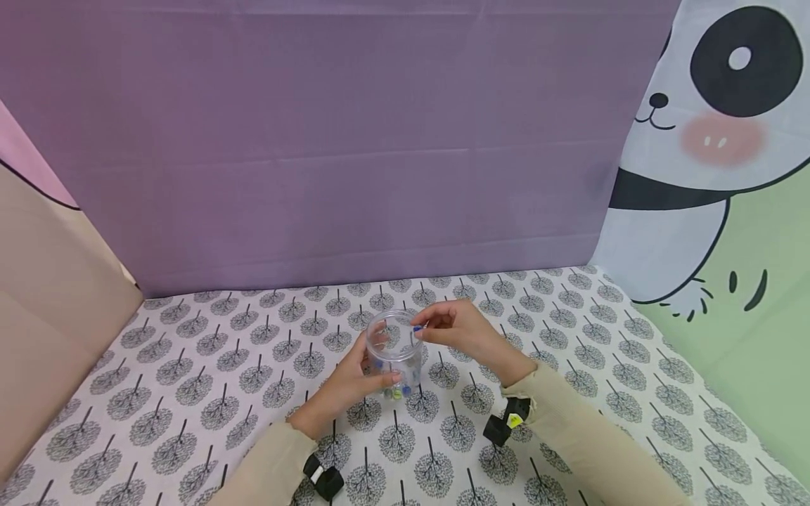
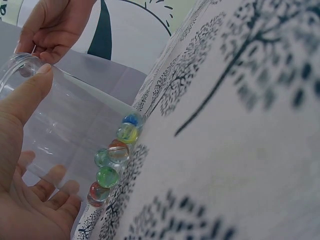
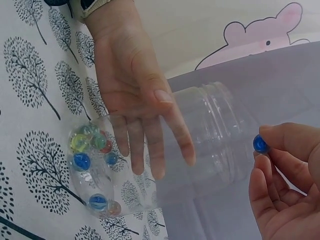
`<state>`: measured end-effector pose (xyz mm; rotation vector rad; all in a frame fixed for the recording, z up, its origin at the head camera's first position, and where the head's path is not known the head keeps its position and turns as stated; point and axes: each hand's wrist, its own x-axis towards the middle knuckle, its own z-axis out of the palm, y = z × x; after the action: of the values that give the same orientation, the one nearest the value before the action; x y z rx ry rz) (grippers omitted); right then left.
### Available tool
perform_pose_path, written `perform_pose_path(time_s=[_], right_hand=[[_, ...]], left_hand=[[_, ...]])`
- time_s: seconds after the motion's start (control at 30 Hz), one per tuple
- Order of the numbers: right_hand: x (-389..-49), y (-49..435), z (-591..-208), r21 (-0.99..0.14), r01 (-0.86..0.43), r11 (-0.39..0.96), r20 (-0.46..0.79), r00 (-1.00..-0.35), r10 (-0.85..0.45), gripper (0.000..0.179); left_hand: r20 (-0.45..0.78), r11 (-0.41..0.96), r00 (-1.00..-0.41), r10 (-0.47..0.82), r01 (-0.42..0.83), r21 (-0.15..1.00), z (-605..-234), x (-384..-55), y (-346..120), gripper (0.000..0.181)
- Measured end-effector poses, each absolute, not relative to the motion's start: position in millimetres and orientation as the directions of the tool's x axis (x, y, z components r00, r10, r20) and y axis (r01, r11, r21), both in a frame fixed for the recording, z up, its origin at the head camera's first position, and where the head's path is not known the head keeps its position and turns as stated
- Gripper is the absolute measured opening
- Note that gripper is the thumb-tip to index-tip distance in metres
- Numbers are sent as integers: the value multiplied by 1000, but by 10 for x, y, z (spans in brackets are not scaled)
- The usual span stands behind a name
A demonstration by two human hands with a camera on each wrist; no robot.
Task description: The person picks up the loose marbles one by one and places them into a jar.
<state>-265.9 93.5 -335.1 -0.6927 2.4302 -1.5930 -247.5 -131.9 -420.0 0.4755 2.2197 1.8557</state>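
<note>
A clear plastic jar (image 1: 408, 358) without a lid stands upright on the patterned cloth. My left hand (image 1: 350, 383) holds it from the left, thumb on the near side and fingers round the far side. Several glass marbles lie on its bottom, among them a green marble (image 2: 107, 176), a yellow marble (image 2: 128, 133) and a blue marble (image 3: 81, 161). At the right of the mouth, my right hand (image 1: 465, 334) pinches another blue marble (image 3: 260, 144) between thumb and index finger. That marble is level with the rim (image 1: 394, 314), just outside it in the right wrist view.
White cloth (image 1: 240, 393) printed with dark trees covers the table. Behind it hangs a purple curtain (image 1: 354, 154). A panda print (image 1: 671, 239) fills the right wall, and a beige panel (image 1: 57, 302) stands at the left. Both wrists carry small black camera mounts.
</note>
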Motion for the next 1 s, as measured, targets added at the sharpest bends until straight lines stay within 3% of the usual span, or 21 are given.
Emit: perform_pose_path(time_s=[1.0], right_hand=[[-2713,886,-3413,-869,-331,369,141,-878,-457,21]], left_hand=[[64,155,-924,378,131,979,-4199,-2484,-1317,91]])
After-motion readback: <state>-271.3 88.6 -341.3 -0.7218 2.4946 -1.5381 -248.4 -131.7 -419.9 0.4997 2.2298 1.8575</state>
